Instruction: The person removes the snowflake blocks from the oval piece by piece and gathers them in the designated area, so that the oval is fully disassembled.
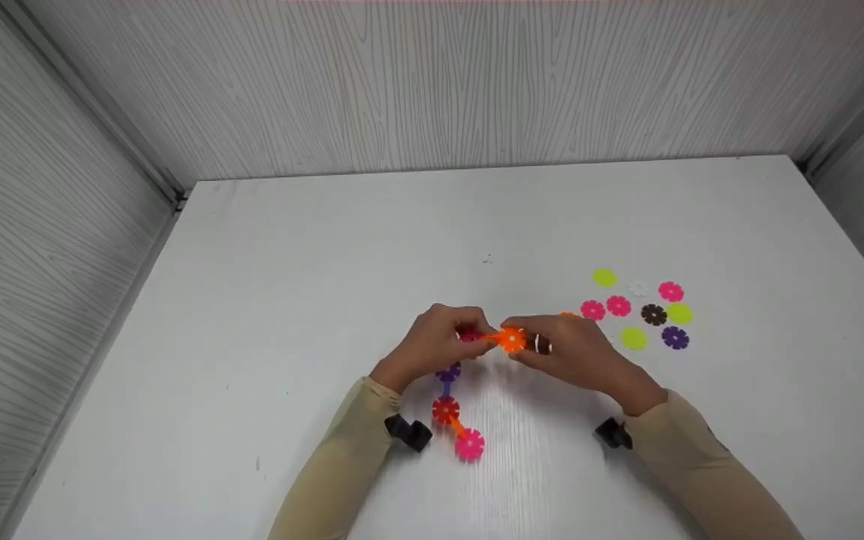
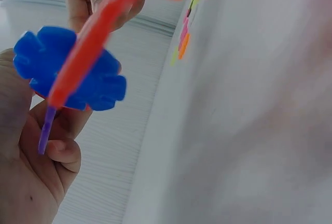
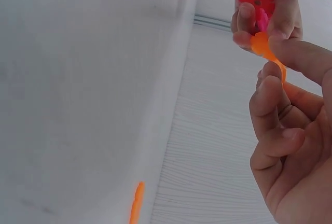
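Note:
My left hand pinches a chain of notched plastic flower discs near its upper end. Below that hand hang a purple disc, a red disc and a pink disc, joined by edge-on pieces. An orange disc is pinched between thumb and fingers of my right hand; it meets another orange piece at the left fingertips. In the left wrist view, a blue disc and a blurred red disc, seen edge-on, belong to the chain. The fingers partly hide the joint.
Loose discs lie on the white table right of my hands: yellow-green, pink, brown, purple, and white. An orange disc is partly hidden behind my right hand. Wood-grain panels enclose the table.

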`<action>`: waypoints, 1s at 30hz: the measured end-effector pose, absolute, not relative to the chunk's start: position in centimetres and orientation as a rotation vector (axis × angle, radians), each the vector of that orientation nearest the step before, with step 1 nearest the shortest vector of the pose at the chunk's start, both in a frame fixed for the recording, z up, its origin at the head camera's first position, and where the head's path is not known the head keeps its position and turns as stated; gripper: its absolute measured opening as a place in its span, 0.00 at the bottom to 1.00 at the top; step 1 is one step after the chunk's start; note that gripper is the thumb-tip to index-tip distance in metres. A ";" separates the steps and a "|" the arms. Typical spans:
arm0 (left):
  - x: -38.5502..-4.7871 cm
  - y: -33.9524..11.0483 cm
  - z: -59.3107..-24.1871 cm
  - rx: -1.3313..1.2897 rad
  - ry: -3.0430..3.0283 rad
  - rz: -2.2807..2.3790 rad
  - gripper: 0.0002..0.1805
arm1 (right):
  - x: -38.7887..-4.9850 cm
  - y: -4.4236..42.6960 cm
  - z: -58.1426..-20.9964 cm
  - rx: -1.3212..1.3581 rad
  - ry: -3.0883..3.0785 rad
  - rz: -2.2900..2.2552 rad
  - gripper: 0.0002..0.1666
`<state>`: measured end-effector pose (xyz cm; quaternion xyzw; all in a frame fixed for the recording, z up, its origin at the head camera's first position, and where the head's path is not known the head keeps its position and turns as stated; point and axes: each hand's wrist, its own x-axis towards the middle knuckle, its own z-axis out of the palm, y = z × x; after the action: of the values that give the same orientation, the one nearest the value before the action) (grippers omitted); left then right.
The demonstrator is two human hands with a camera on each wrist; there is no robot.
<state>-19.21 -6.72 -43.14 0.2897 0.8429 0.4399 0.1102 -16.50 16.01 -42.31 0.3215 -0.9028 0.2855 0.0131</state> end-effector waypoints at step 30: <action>-19.2 -6.3 -42.3 1.024 2.525 1.297 0.06 | -16.3 16.4 -41.7 1.051 -2.716 0.885 0.26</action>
<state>-19.20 -6.32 -42.27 0.3388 0.8351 0.4289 0.0620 -16.29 16.40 -41.70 0.3448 -0.8913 0.2904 0.0490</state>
